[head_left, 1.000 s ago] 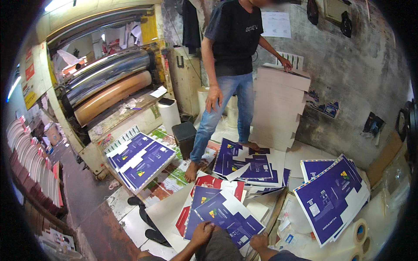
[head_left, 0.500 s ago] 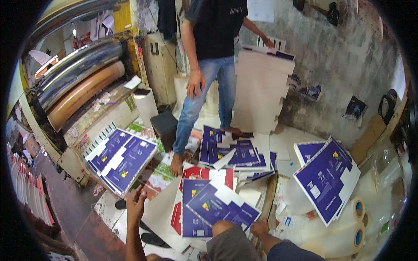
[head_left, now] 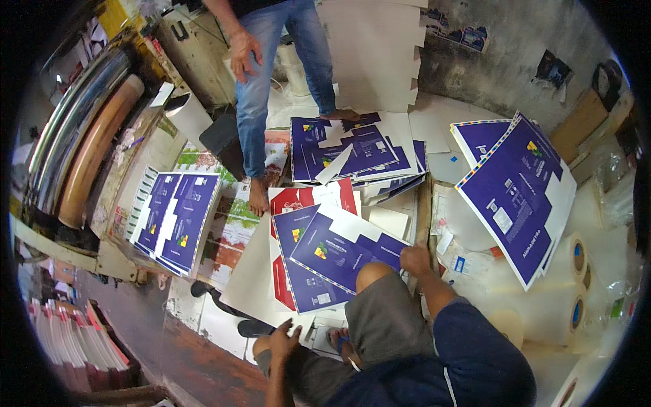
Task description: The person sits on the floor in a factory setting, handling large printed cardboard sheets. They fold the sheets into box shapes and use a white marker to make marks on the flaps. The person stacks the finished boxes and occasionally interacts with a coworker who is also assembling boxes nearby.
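I sit on the floor in grey shorts and a dark blue shirt. My right hand (head_left: 414, 258) is closed on the right corner of the top purple carton sheet (head_left: 336, 252), which lies flat on a small stack with red-printed sheets (head_left: 306, 199) under it. My left hand (head_left: 283, 335) rests with fingers apart on my left knee, beside the white edge of a sheet (head_left: 319, 332) by my foot.
A barefoot person in jeans (head_left: 258, 102) stands just beyond the stack. More purple sheets lie in piles at the left (head_left: 175, 220), the far middle (head_left: 352, 146) and the right (head_left: 519, 183). Tape rolls (head_left: 575, 256) sit at the right, a roller machine (head_left: 91, 149) at the left, black sandals (head_left: 252, 328) near my knee.
My left hand has come back from a reach out to the left and now lies on my knee. The view has tipped down toward my lap.
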`<state>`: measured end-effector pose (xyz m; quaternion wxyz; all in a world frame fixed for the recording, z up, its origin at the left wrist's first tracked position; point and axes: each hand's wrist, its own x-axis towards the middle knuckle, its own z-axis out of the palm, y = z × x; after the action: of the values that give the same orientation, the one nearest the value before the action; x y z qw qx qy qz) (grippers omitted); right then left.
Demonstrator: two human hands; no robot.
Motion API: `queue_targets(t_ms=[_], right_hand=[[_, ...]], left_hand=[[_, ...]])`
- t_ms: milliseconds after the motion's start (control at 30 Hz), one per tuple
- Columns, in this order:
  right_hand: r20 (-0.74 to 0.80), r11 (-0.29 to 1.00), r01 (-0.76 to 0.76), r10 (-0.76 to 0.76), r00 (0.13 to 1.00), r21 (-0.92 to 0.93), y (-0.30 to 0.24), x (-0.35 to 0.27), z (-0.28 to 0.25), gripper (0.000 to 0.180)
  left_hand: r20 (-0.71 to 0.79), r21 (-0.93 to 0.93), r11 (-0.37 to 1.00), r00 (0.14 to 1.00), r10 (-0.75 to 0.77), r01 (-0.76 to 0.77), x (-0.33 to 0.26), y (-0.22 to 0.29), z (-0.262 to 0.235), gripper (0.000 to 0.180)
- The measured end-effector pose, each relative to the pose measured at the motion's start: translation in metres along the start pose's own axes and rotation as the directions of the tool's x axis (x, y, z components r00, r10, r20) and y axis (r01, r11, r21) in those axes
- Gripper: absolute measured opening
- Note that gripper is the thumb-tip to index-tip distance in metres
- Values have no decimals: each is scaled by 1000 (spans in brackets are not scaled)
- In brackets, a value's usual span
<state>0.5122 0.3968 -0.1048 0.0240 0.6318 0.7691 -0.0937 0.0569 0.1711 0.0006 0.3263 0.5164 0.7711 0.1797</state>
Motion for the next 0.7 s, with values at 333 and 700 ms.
queue_targets(t_ms=[333, 700], right_hand=[[-221, 984, -53, 90, 971, 169, 24, 28, -2, 21], [-216, 975, -69, 115, 969, 209, 27, 33, 7, 16]], left_hand=[[38, -176, 972, 986, 165, -156, 192, 100, 48, 48], [147, -910, 290, 884, -444, 297, 577, 180, 142, 78]])
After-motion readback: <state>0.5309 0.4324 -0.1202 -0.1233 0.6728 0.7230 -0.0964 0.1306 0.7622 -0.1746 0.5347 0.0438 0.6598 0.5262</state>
